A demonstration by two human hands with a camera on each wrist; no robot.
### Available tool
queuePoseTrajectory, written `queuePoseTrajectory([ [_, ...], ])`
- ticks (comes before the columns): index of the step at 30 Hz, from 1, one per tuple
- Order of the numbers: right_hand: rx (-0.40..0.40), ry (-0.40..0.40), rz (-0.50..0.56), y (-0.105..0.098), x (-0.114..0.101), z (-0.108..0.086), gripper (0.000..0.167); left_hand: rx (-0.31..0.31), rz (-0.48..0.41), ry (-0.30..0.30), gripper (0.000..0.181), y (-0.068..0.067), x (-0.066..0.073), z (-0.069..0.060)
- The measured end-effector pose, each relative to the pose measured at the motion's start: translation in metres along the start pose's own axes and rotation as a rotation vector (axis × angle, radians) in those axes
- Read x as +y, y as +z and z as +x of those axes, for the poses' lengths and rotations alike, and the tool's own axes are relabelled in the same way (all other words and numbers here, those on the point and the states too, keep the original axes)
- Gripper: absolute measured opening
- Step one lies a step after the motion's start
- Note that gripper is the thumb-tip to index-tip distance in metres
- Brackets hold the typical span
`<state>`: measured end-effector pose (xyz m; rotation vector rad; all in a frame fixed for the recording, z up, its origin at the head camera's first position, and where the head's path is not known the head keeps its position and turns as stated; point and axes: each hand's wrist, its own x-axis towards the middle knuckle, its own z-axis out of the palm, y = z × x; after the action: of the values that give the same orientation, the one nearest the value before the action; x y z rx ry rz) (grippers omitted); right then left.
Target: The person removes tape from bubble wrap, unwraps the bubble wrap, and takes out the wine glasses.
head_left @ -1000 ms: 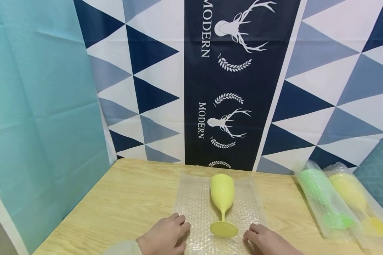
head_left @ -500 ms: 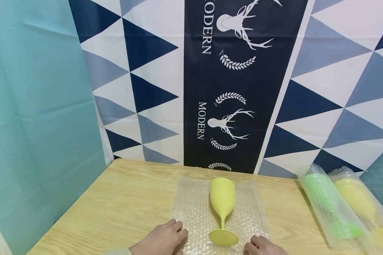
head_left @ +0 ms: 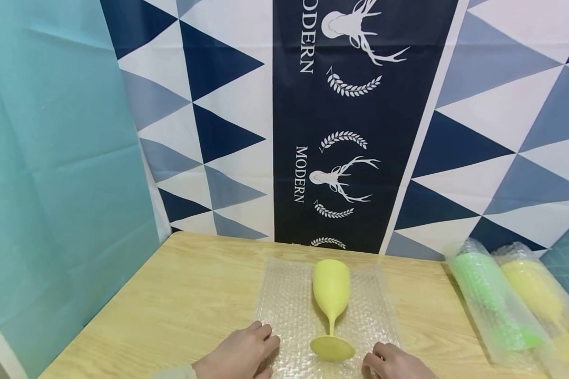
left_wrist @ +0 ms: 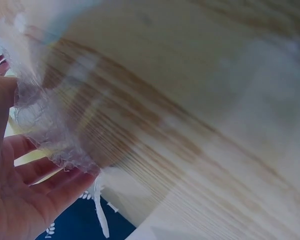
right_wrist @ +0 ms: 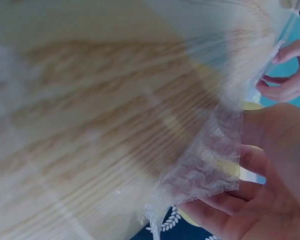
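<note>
Patterned cloth in blue, white and navy (head_left: 327, 116) hangs behind a pale wood-grain counter (head_left: 189, 295), with a plain teal sheet (head_left: 66, 158) on the left. A yellow, long-stemmed goblet (head_left: 331, 287) lies on its side, apparently on top of a clear rectangular piece of bubble wrap (head_left: 284, 300), mouth away from the person, round foot nearest. The left hand (head_left: 239, 353) and right hand (head_left: 395, 363) flank the foot, touching neither it nor the stem; their curled fingers hold the wrap's edges. Beyond the right hand lie a bubble-wrapped green goblet (head_left: 490, 300) and a bubble-wrapped yellow one (head_left: 538, 292). I judge the step to be managing the wrap around the unwrapped goblet; the next move seems to call for an even lift of both edges, without rolling it.
</note>
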<state>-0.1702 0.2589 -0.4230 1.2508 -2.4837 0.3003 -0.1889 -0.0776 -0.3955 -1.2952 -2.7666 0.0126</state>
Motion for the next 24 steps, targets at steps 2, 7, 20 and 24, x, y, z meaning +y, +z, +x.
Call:
queuePoseTrajectory([
  [2,-0.029,0.023,0.006,-0.003,0.0,-0.001,0.018,0.015,0.006,0.013,0.022,-0.001,0.001,0.0],
  [7,-0.075,0.045,-0.028,-0.008,-0.002,-0.001,0.027,0.039,-0.018,0.028,0.02,-0.002,0.0,-0.001],
  [20,-0.13,0.031,-0.127,-0.016,-0.009,-0.001,0.033,0.006,-0.147,-0.051,0.021,-0.005,0.002,-0.004],
  [24,-0.161,0.081,-0.108,-0.018,-0.014,-0.001,0.018,0.002,-0.149,-0.064,0.018,-0.007,0.004,-0.004],
])
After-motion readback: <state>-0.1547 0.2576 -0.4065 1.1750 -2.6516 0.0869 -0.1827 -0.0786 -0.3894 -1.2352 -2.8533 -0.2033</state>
